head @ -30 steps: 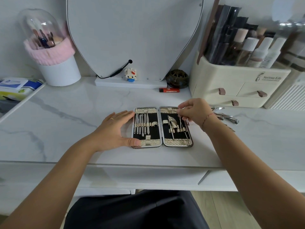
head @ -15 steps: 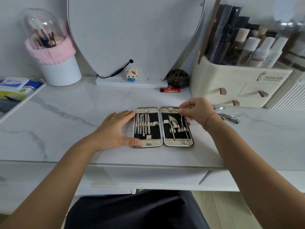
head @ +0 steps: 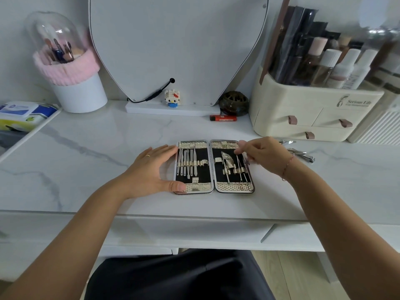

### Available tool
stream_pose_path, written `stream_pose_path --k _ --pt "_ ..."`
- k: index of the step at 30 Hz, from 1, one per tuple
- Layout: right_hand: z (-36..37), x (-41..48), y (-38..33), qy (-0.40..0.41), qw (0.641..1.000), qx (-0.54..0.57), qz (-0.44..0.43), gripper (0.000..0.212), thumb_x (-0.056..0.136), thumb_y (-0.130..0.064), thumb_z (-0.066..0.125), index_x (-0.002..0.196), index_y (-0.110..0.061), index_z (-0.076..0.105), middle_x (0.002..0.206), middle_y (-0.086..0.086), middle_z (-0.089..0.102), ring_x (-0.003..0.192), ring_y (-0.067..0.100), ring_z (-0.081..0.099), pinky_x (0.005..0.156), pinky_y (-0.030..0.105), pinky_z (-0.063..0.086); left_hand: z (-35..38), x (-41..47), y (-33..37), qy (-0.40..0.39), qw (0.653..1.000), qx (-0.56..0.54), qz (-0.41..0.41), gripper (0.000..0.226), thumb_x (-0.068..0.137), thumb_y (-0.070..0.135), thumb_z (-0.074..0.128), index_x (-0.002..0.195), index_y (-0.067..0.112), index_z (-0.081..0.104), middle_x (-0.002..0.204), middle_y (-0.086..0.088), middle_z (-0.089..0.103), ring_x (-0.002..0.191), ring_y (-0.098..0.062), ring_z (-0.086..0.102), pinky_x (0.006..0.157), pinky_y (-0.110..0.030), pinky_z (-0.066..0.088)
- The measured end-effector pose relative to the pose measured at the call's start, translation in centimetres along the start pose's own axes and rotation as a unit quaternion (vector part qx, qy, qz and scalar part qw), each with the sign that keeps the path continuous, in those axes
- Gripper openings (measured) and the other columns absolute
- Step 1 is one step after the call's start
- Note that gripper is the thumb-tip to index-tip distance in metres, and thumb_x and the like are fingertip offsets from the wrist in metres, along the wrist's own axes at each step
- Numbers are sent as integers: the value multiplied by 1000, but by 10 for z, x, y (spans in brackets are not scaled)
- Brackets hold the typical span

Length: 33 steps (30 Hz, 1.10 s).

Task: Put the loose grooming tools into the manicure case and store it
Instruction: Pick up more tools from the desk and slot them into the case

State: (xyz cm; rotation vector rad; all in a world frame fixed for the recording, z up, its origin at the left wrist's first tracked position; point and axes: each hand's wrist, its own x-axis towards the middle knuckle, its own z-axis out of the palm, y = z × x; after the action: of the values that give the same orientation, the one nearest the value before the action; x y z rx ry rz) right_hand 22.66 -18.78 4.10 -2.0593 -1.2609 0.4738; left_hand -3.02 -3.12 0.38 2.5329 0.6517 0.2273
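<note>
The manicure case [head: 213, 166] lies open and flat at the middle of the marble tabletop [head: 91, 161], its two halves side by side with the hinge running toward twelve o'clock. The left hand [head: 151, 169] rests spread beside the case's nine o'clock edge, thumb tip touching the near corner and fingertips at the far corner, bracing it and gripping nothing. The right hand [head: 263, 155] hovers over the three o'clock half with thumb and forefinger pinched close at the top of the thin tools there; whether a tool is actually between them I cannot tell. More loose tools [head: 299, 153], clippers by the look, lie on the tabletop at three o'clock of the case, just beyond the right wrist. The case looks rigid and light, with polished metal edges that would likely skid on this glossy stone, so holding it by its long edges seems wise. The tools are slim, stiff, shiny steel, probably slippery and pointed at one end; they are best pinched at the handle end and slid under the elastic loops. Around the case the tabletop is smooth, pale and veined. A mirror [head: 177, 44] stands at twelve o'clock, a lighter [head: 223, 118] before it, a cream drawer organizer [head: 311, 113] at two o'clock, and a brush holder [head: 71, 68] at ten o'clock.
</note>
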Motion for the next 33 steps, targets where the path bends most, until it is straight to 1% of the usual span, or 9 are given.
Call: stream_pose_path --k 5,7,10,12,13,16,19,23,33 --pt "-1 -9 2 -14 999 -41 -26 37 94 -46 41 97 -27 72 53 -8 47 49 13 36 53 24 33 -1 0 0 -3 1000 1 -4 126 43 97 40 147 33 11 154 15 15 140 2 4 116 -30 -3" --pt "-3 -10 5 -5 999 -13 -31 37 95 -43 41 99 -24 72 57 -4 48 52 15 37 55 26 35 -1 -1 0 -4 1000 -1 -4 125 43 97 40 147 34 11 154 14 15 141 2 4 116 -30 -3" --pt "-17 -9 12 86 994 65 -14 27 95 -26 48 98 -15 72 60 -2 53 49 9 41 54 24 36 -1 -1 1 -3 1000 -3 -6 126 43 97 40 147 34 11 154 14 15 141 2 3 116 -29 -4" --pt "-32 -10 20 148 989 23 -3 18 90 -21 56 88 -14 73 57 -2 56 47 4 45 52 18 35 -1 -1 1 -1 1000 -1 -5 126 42 97 40 147 33 11 154 14 16 141 2 4 116 -29 -3" --pt "-39 -12 25 157 987 -15 6 14 86 -22 61 82 -15 72 57 1 59 52 4 48 52 16 35 -1 -1 2 -1 1000 -1 -4 126 42 98 40 147 34 11 154 14 16 140 2 4 115 -29 -4" --pt "-47 -17 33 128 987 -84 41 10 78 -22 71 77 -12 72 63 6 63 70 12 52 58 21 38 -1 -1 2 1 1000 -1 1 125 42 98 39 147 34 11 154 14 16 138 4 4 114 -26 -4" --pt "-42 -20 34 95 987 -113 58 7 74 -20 75 73 -15 70 62 -5 60 65 9 52 62 24 40 -1 -1 2 4 1000 1 2 127 42 98 39 147 33 13 154 14 16 137 5 5 114 -26 -4" --pt "-38 -20 34 80 986 -131 70 11 73 -21 75 65 -21 68 69 5 65 70 21 57 67 31 45 -2 -1 3 0 1000 3 2 126 42 98 38 147 34 12 154 14 16 137 5 4 114 -27 -4" --pt "-41 -14 31 65 979 -170 97 6 77 -18 69 73 -15 71 71 5 64 71 22 56 64 27 41 -2 -1 4 3 1000 3 3 126 42 97 39 147 33 12 153 13 17 137 5 5 112 -24 -4"
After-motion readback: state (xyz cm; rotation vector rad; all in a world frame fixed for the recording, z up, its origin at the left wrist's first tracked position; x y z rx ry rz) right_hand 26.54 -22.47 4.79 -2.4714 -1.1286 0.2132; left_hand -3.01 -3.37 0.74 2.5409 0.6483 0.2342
